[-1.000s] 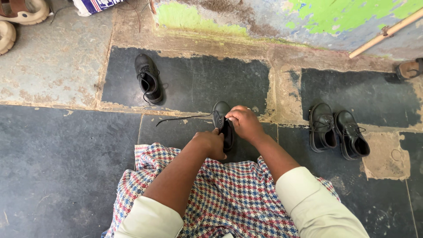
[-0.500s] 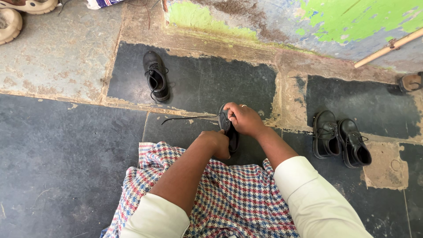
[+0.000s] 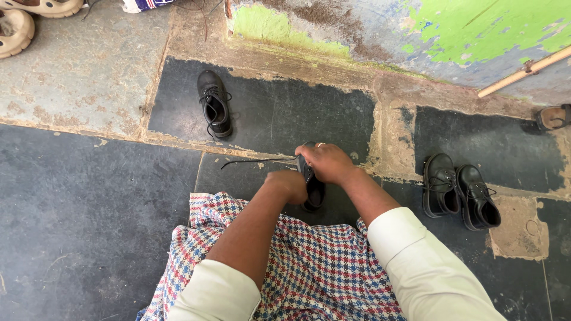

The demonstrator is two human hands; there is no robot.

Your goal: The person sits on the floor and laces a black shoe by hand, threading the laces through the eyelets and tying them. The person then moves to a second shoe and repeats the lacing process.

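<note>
Black shoe (image 3: 313, 189), small, dull leather, held between both hands just beyond a checked cloth (image 3: 309, 267) on the lap. Toe end hidden under the right hand; open heel end shows below it, dark inside. Whether the sole touches the floor cannot be told.

Right hand (image 3: 327, 163) closed over the upper front of the shoe, a ring on one finger. Left hand (image 3: 288, 184) curled shut against the shoe's left side, just beside the right hand; what exactly its fingers pinch is hidden.

Lace (image 3: 259, 160), thin and dark, runs out leftward from under the right hand, roughly level, free end drooping a little above the dark floor slab (image 3: 89, 226).

No containers in view.

Beyond the hands and to their left, well apart: a single black laced shoe (image 3: 214, 106), toe pointing away, laces loose. To the right of the right hand, near: a pair of black shoes (image 3: 461, 193) side by side, touching or nearly so. Far left corner: tan sandals (image 3: 24, 21), partly cut off. Far right: a pale stick (image 3: 523, 70) leaning along a peeling green and blue wall (image 3: 416, 35).

Nothing lies between the hands and the shoe.
</note>
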